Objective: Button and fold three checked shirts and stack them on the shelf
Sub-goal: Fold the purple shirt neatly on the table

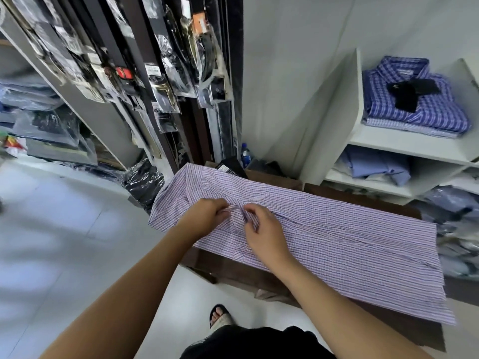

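Note:
A lilac checked shirt (pixel 337 229) lies spread out on brown cardboard boxes (pixel 259 275), collar end to the left. My left hand (pixel 207 216) and my right hand (pixel 264 229) meet near the collar, each pinching the cloth of the front placket close together. Two folded blue checked shirts (pixel 420 110) lie stacked on the white shelf (pixel 404 143) at the upper right, with a black object (pixel 409 93) lying on top of them.
Lower shelf levels hold folded light blue shirts (pixel 381 168) and bagged garments (pixel 451 200). Belts in plastic sleeves (pixel 166 73) hang at the back. A blue-capped bottle (pixel 245 154) stands behind the boxes. Bagged clothes fill the left shelving (pixel 46 125). My sandalled foot (pixel 220 316) is on the white floor.

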